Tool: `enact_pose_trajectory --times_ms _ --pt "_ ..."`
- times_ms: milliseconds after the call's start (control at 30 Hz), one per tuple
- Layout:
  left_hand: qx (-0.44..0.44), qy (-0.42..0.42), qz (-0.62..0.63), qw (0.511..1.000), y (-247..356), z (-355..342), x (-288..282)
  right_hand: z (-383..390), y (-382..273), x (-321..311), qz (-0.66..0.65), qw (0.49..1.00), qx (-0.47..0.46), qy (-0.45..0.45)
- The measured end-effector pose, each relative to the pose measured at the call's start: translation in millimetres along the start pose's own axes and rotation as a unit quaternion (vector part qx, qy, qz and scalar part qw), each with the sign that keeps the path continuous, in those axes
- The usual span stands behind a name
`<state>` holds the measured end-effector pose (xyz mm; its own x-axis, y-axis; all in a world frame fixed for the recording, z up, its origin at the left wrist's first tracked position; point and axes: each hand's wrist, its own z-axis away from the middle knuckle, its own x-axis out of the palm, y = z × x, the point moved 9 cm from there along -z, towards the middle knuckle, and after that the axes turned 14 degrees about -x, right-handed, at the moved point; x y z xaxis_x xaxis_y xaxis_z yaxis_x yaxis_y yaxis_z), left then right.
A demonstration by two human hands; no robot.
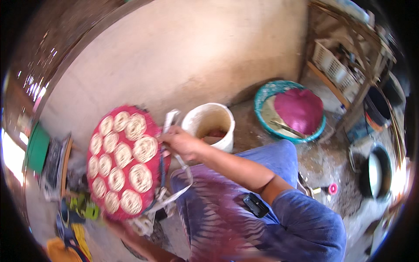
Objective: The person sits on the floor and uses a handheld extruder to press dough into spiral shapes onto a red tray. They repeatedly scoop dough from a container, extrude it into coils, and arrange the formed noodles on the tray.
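A round red tray (126, 168) bearing several cream-coloured coiled noodle nests (139, 148) is held tilted at the left, beside my lap. My right hand (179, 142) is closed on its right edge, next to a white strap (183, 185) that hangs in loops toward the floor. My left hand (113, 222) is at the tray's lower edge, its fingers blurred and mostly hidden beneath it. A white bucket (224, 137) with something reddish-brown inside stands beyond my right hand. A small black object (255, 205) lies on my lap.
A teal basin (262, 120) with magenta material stands against the wall. A wooden rack (329, 87) with white baskets (327, 61) is at the right, above a dark basin (369, 183). A green tub (37, 148), yellow sandals and loose items line the left side. A pink roll (332, 188) lies on the floor.
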<state>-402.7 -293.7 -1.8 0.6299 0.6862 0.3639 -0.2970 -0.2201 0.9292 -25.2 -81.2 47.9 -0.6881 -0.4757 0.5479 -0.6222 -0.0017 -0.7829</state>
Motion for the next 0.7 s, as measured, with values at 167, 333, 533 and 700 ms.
enact_pose_trajectory --times_ms 167,333,533,700 --pt "0.023 -0.077 0.172 0.982 52 39 47 35 -61 -7 -0.127 0.987 -0.074 0.066" --pt "-0.005 -0.156 0.166 0.974 22 57 100 139 -142 -107 -0.046 0.959 -0.186 0.207" --pt "-0.068 -0.196 0.078 0.975 -44 38 117 281 -254 -258 0.083 0.842 -0.337 0.413" --pt "-0.083 -0.227 0.018 0.97 -81 32 130 353 -313 -375 0.166 0.802 -0.41 0.401"
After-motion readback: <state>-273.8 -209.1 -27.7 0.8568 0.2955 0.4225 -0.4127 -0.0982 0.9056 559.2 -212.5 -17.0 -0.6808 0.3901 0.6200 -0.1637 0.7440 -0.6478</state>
